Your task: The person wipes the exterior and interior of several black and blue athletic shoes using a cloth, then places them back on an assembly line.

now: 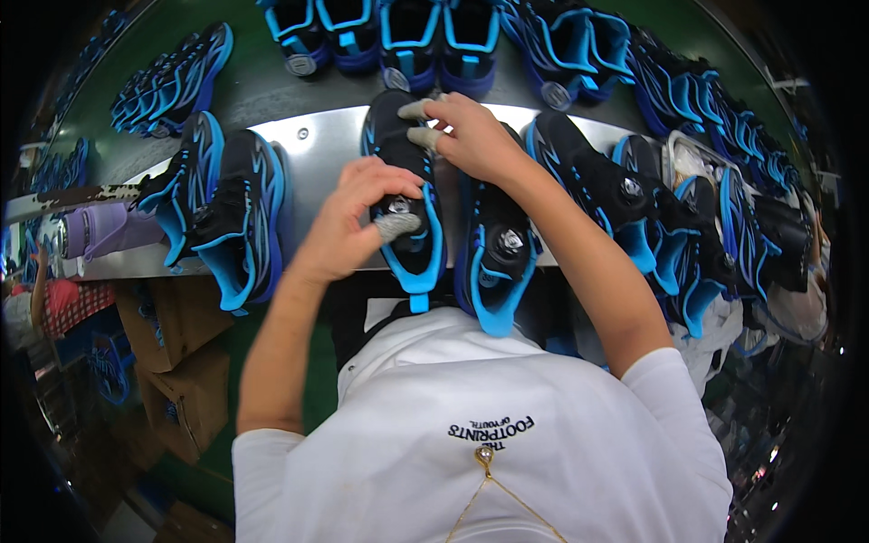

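Observation:
A black sneaker (391,145) with bright blue trim lies in front of me, toe pointing away and heel over the table's near edge. My left hand (348,222) is closed on it around the tongue and the round dial, with a grey cover on the thumb. On the sneaker's forefoot rest the fingertips of my right hand (471,136), two of them in beige covers and set apart. Just right of it lies a matching sneaker (493,262) with a dial on its tongue, partly under my right forearm.
A pair of like sneakers (237,208) stands on the left beside a lilac cylindrical object (98,231). More sneakers (588,172) crowd the right, near a wire basket (679,149). Rows of shoes (412,45) line the green surface beyond the metal edge (308,136). Cardboard boxes (186,389) sit lower left.

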{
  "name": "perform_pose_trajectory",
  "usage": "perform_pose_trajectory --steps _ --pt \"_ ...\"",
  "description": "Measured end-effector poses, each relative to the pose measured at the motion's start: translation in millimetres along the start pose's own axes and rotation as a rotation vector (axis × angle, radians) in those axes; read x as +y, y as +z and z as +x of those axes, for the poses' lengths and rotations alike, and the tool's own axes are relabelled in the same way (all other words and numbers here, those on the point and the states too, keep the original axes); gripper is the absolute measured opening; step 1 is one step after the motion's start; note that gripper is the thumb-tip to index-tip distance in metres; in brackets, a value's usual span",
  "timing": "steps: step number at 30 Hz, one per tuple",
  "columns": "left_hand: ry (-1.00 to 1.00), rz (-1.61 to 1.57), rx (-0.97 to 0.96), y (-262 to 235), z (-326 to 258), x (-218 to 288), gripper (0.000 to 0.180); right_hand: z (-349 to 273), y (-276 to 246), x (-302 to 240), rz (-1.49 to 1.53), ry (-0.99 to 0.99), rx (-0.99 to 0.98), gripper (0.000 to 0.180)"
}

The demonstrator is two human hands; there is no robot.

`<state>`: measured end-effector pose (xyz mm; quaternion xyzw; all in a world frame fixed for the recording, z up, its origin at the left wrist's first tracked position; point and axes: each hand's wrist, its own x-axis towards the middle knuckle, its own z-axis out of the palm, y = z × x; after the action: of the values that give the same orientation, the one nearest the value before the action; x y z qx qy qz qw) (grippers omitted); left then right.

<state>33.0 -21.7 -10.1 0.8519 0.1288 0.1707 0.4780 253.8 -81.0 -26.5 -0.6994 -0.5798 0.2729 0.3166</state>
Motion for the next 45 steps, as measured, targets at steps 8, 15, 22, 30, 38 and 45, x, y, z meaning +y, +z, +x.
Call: perform_pose_trajectory --steps 8,15,22,30,38,45 --pt "-0.602 -0.493 0.032 25.1 -24.1 87.6 0.029 -83.7 -69.8 -17.5 0.370 0.025 0.089 0.028" --pt "-0.980 -1.281 -0.082 95.7 -13.3 95.5 0.028 -142.0 -56.3 -13.9 0.209 -0.113 -0.134 0.046" --pt "-0.954 -1.342 0.075 108.6 -19.1 94.7 0.021 -141.8 -53.0 -15.9 0.324 0.018 -0.112 0.042" --pt "-0.972 -1.300 0.098 111.0 -14.1 101.8 0.024 -154.5 -23.6 -23.8 0.203 -0.044 0.215 0.040" --pt "-0.896 -1.335 0.080 115.0 -20.5 90.0 0.024 -152.2 -17.8 -23.2 0.173 -0.121 0.228 0.039" --pt "-0.939 -1.007 -0.166 73.9 -9.4 111.6 0.033 -153.9 -48.4 4.9 0.318 0.094 0.284 0.056"
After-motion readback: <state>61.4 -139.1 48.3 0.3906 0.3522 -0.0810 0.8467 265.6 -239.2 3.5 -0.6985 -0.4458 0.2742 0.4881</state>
